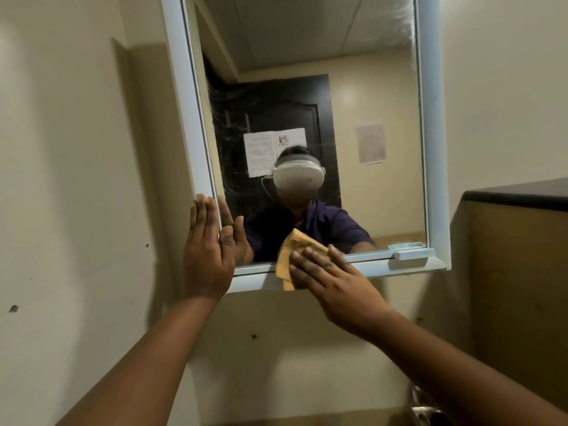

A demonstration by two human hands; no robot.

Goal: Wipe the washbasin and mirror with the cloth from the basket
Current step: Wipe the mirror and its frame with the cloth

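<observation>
- Fingers (310,256) of the right hand (332,281) are lying straight, pressing the cloth (287,259) against the mirror (353,149) at its bottom edge.
- Left hand (209,256) is bracing flat, fingers straight, on the frame (190,118).
- Cloth is risking slipping from under the flat fingers, since nothing is gripping it.

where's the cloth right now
In the head view the cloth sits low and centre, pressed by the right hand against the mirror's bottom edge, right of the left hand.

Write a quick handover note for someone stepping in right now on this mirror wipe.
Left hand: open, fingers flat against the mirror frame's lower left corner.
Right hand: flat, pressing the orange cloth on the glass at the bottom edge.
Done: cannot tell; smears show on the left and upper right glass.
Left: wipe those smears. The washbasin is out of view, so check it.
</observation>
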